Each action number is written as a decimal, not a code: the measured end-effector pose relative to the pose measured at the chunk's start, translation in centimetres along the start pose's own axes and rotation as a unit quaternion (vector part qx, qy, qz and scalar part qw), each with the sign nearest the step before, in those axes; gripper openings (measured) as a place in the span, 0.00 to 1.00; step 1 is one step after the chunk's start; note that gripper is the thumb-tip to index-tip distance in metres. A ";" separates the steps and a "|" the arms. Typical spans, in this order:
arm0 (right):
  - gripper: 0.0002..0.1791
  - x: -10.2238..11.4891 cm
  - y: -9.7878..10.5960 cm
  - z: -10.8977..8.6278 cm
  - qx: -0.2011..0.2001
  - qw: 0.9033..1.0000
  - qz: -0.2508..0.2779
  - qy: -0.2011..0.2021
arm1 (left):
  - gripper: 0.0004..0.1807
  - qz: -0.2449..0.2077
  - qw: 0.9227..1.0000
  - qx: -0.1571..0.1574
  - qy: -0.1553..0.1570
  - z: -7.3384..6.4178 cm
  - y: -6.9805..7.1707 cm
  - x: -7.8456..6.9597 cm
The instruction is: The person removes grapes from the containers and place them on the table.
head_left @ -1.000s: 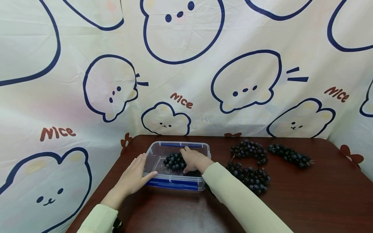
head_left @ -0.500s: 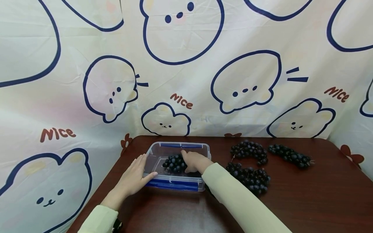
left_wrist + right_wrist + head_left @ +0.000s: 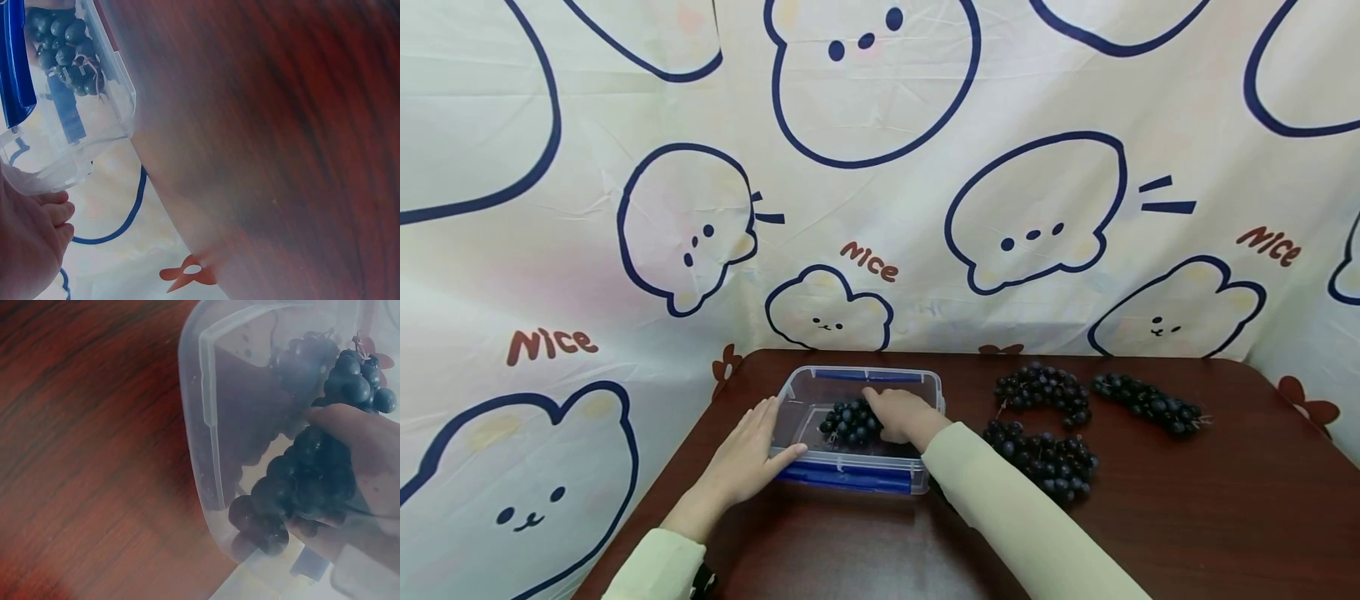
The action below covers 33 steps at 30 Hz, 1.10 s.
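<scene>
A clear plastic container (image 3: 880,458) with blue latches sits on the table. Inside it is a bunch of dark grapes (image 3: 848,422), its stem end toward the left. My right hand (image 3: 901,414) reaches in over the container's right side and grips this bunch. The right wrist view has the thumb (image 3: 344,422) lying across the grapes (image 3: 319,450), with some fruit hidden behind the hand. My left hand (image 3: 741,458) rests against the container's left side, fingers extended and thumb at the near left corner. In the left wrist view, its fingertips (image 3: 59,212) touch the clear wall.
On the brown table (image 3: 1210,492), right of the container, lie more bunches of dark grapes: one at the back (image 3: 1043,392), one nearer (image 3: 1048,458) partly behind the right sleeve, and one farther right (image 3: 1150,402). A patterned curtain (image 3: 917,208) stands behind the table.
The right hand and the bunch have shifted slightly lower in the container, and the right fingers have drawn in closer to the grapes. The left hand and container stay in place.
</scene>
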State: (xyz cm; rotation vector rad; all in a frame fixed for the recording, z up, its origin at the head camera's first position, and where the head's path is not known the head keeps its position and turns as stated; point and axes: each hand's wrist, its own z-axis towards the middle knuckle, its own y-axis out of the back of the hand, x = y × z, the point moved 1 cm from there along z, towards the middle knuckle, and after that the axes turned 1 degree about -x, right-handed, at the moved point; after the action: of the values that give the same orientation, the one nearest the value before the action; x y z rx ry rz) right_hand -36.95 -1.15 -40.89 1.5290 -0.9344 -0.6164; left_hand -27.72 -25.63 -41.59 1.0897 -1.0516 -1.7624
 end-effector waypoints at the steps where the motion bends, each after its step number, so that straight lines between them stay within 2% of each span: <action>1: 0.40 0.0 0.0 0.0 -0.008 1.000 -0.010 0.004 | 0.50 0.000 1.000 0.000 0.000 0.0 0.0 0.0; 11: 0.34 0.4 0.1 0.0 -0.078 0.993 -0.083 0.040 | 0.50 0.002 1.000 -0.005 -0.003 0.0 0.1 -0.1; 19: 0.35 0.8 0.5 -0.1 -0.100 0.985 -0.126 0.062 | 0.51 0.006 1.000 0.002 -0.001 -0.1 0.2 -0.2; 25: 0.38 0.8 0.6 0.0 -0.130 0.971 -0.176 0.093 | 0.51 0.006 1.000 0.004 -0.003 0.0 0.2 -0.2; 33: 0.36 0.9 0.6 -0.2 -0.182 0.954 -0.206 0.120 | 0.50 0.006 1.000 0.001 -0.003 -0.1 0.1 -0.2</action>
State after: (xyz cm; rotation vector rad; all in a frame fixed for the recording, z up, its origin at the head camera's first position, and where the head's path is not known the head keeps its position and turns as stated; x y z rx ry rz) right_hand -36.44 -1.74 -40.16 1.4259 -0.2906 -0.8251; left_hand -27.55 -25.50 -41.46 1.0792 -1.0614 -1.7562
